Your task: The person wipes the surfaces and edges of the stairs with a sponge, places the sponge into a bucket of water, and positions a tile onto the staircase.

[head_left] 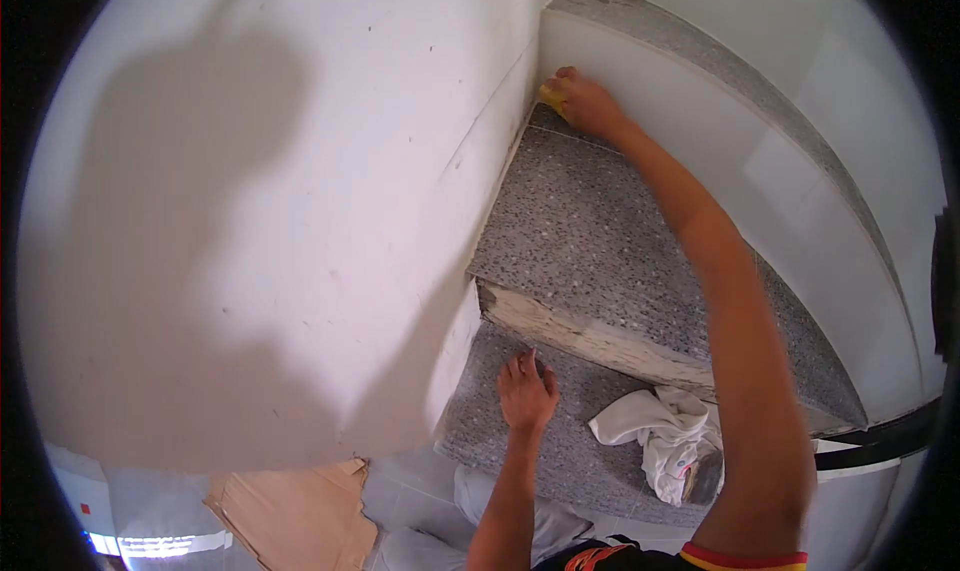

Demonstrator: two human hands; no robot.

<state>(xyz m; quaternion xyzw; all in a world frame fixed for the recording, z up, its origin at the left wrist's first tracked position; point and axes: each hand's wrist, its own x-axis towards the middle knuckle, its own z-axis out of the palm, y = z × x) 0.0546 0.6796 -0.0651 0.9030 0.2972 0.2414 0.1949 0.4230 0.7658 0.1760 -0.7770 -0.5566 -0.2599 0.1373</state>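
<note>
My right hand (pixel 592 109) reaches up to the far inner corner of a grey speckled stair tread (pixel 590 221), with its fingers closed on a yellow sponge (pixel 553 99). The sponge is at the corner between the tread, the white wall and the white riser (pixel 700 111); the hand hides part of it. Lower down, my left hand (pixel 527 391) rests on the lower step (pixel 590 381), palm down, fingers loosely apart and holding nothing. A crumpled white cloth (pixel 655 421) lies on that lower step, to the right of my left hand.
The white wall (pixel 380 171) rises along the left side of the stairs. An unfinished, stained riser (pixel 590 336) separates the two treads. A flat piece of brown cardboard (pixel 295 516) lies on the floor at lower left. Another curved step (pixel 690 46) rises above.
</note>
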